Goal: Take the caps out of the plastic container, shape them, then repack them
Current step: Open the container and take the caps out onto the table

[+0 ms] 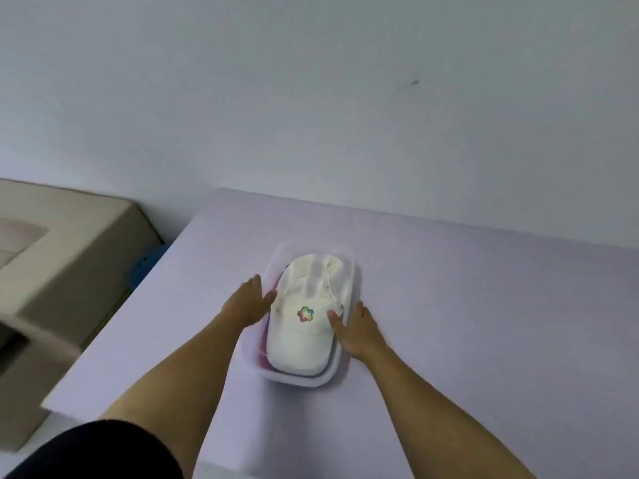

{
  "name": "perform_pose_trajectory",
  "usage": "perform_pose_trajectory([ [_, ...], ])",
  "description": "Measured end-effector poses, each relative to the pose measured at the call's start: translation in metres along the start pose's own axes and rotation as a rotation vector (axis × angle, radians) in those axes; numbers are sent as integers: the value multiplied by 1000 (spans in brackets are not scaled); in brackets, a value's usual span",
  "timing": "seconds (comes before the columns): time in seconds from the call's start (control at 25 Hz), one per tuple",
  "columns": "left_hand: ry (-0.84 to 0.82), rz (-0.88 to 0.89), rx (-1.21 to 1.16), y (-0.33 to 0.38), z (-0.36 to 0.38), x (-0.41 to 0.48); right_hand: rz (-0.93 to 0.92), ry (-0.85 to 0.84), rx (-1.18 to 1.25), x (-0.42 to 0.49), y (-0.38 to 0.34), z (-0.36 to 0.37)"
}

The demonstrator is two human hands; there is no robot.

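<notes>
Both hands at the plastic container, caps not yet taken out

Left hand (249, 300) lies spread against the container (300, 381) wall; right hand (358, 328), also spread, presses its thumb on the white cap (304, 335). Container stands mid-counter (484, 323), toward the far edge. Removing, shaping and repacking all seem left.

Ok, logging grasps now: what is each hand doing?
Left hand: open, flat against the plastic container's left side.
Right hand: open, thumb on the white cap, holding nothing.
</notes>
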State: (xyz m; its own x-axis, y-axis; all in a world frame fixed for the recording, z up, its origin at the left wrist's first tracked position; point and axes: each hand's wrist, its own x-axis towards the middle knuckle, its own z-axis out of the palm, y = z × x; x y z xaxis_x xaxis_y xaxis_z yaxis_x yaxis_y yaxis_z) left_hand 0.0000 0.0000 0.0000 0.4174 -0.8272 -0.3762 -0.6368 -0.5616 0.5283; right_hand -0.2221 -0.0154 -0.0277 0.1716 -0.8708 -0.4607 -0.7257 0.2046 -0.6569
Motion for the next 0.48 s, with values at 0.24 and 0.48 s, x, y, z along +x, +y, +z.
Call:
perform_pose_trajectory([
  [0.24, -38, -164, -212, -43, 34, -29, 125, 81, 312, -15, 7, 54],
  [0.48, 50, -13, -259, 4, 61, -52, 61, 190, 313, -22, 36, 4],
])
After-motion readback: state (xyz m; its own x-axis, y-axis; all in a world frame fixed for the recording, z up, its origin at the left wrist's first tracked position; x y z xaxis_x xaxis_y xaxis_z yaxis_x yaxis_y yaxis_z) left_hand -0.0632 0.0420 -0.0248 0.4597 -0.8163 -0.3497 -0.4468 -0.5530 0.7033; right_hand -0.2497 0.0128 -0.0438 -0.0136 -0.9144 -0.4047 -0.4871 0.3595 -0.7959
